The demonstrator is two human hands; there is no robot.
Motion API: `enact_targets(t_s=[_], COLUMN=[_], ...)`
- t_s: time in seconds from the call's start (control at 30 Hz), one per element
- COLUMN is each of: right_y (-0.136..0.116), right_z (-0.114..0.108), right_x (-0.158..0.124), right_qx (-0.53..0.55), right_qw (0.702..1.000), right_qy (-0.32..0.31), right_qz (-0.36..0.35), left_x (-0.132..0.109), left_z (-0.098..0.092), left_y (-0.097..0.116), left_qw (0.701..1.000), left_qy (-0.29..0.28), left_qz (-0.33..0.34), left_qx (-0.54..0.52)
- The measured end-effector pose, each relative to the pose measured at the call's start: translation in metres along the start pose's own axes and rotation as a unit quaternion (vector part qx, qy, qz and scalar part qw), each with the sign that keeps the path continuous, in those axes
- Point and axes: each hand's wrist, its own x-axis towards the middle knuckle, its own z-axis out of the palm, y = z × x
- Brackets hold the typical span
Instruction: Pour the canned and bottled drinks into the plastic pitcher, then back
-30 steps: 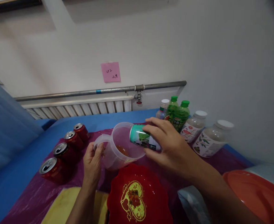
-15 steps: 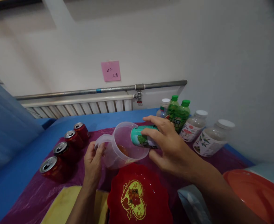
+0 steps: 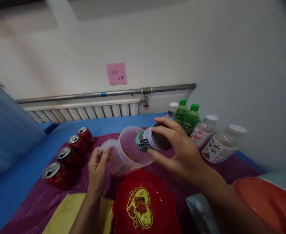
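Observation:
My left hand (image 3: 98, 167) is closed around the handle of a translucent plastic measuring jug (image 3: 123, 162), which leans with its mouth toward the right. Some amber-brown liquid (image 3: 129, 156) lies inside the jug. In my right hand (image 3: 179, 149) is a can (image 3: 147, 139) with a teal, white and black label, held tilted, its end at the jug's mouth. My fingers wrap over the can's dark base. Whether liquid flows from it I cannot tell. Just below the jug sits a red scalloped plate (image 3: 166, 201) with a gold heart design.
Several opened red cans (image 3: 60, 175) stand in a row at left. Capped green bottles (image 3: 191, 118) and clear white-lidded jars (image 3: 219, 144) stand at right. A yellow cloth (image 3: 65, 213) and an orange-red lid-like object (image 3: 267, 201) lie nearer me. Purple plastic sheeting (image 3: 31, 208) covers the blue surface.
My right hand has turned the can, so more of its white label and dark base show. The jug and my left hand have stayed nearly where they were.

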Motion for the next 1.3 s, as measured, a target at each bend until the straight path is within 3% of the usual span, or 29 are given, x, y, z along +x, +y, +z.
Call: enact_targets(t_s=[0.13, 0.43, 0.67, 0.9, 1.17, 1.3], right_y=[0.003, 0.000, -0.001, -0.001, -0.005, -0.003], right_z=[0.006, 0.013, 0.015, 0.018, 0.015, 0.013], right_x=[-0.002, -0.001, -0.003, -0.002, -0.004, -0.004], right_qx=[0.009, 0.030, 0.001, 0.074, 0.078, 0.088], right_qw=[1.000, 0.993, 0.993, 0.978, 0.996, 0.995], right_qy=[0.002, 0.068, 0.072, 0.102, 0.034, 0.031], right_qz=[0.012, 0.088, 0.091, 0.167, 0.001, -0.037], left_x=[-0.001, -0.002, -0.001, 0.000, -0.001, -0.001], left_z=[0.001, 0.002, 0.001, 0.000, 0.000, 0.001], left_y=[0.001, 0.005, 0.002, 0.000, 0.003, 0.003], left_qw=[1.000, 1.000, 1.000, 1.000, 1.000, 1.000], left_qy=[0.003, -0.001, -0.004, 0.001, 0.002, -0.002], left_qz=[-0.004, 0.003, 0.001, -0.006, 0.004, 0.002], left_qx=[-0.004, -0.004, -0.007, -0.016, 0.008, 0.006])
